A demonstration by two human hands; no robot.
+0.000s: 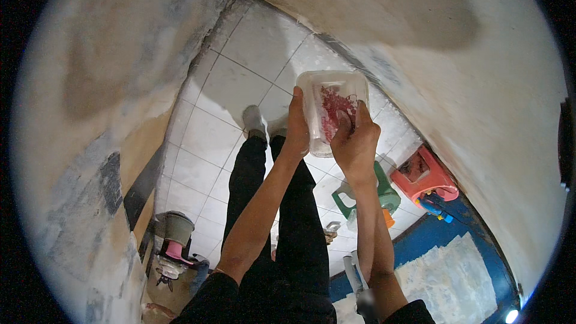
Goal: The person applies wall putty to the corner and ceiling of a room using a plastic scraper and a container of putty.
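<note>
A clear, rectangular plastic container (315, 78) is held up in front of me, tilted so that its inside shows. Red and whitish shredded bits (332, 105) cling to or lie in its middle; what they are I cannot make out. My left hand (296, 126) is closed round the left side of the container, with the thumb along its edge. At the lower right side, my right hand (357, 141) grips the container, its thumb over the red bits and a finger by the right rim. Part of the near right corner is hidden behind that hand.
Pale walls meet in a corner over a white tiled floor (240, 84). Right of my legs are a green plastic item (387, 189), a red plastic stool (444, 186) and a blue surface (432, 234) with a whitish sheet (450, 273). A grey bucket (175, 226) stands at lower left.
</note>
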